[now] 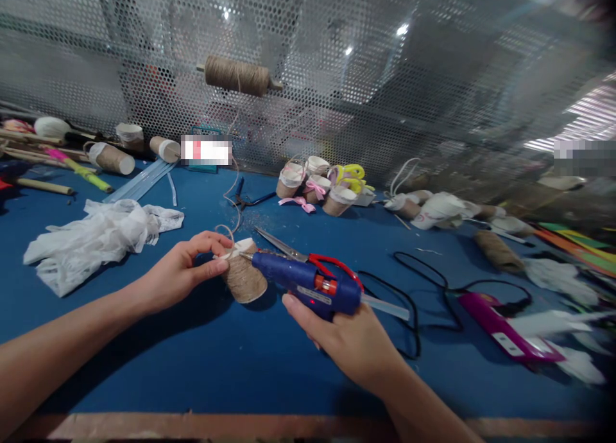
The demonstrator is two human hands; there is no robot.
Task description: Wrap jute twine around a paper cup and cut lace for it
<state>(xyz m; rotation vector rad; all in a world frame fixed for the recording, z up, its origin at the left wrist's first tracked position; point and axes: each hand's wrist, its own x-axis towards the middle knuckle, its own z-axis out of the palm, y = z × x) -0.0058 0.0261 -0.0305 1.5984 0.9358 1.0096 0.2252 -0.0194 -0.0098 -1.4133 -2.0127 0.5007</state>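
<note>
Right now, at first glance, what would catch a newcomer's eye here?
Probably the blue glue gun in the right grip, its nozzle at the twine-wrapped cup in the left grip. Next, the red-handled scissors just behind the gun, and the magenta power strip off to the right. Higher up, a spool of twine sits against the perforated metal screen.

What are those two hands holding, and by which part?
The right hand grips the blue glue gun by its handle. The left hand holds the twine-wrapped cup at its white-topped end, between thumb and fingers.
</note>
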